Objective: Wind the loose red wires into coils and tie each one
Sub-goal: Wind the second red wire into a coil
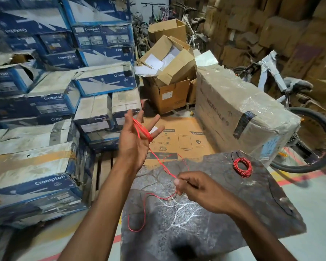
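Note:
My left hand (137, 136) is raised with its fingers spread, and several turns of a red wire (142, 129) are looped around those fingers. From there the wire runs down to my right hand (194, 189), which pinches it between thumb and fingers. The loose tail (144, 213) hangs below over the grey stone slab (205, 223) and its left edge. A finished red coil (242, 166), with a thin black tie sticking up from it, lies on the slab's far right part.
Stacked blue and white fan cartons (45, 102) fill the left side. A flat brown carton (179, 138) lies beyond the slab, with open cardboard boxes (167, 72) behind it. A plastic-wrapped large box (239, 110) and a bicycle (299, 117) stand at the right.

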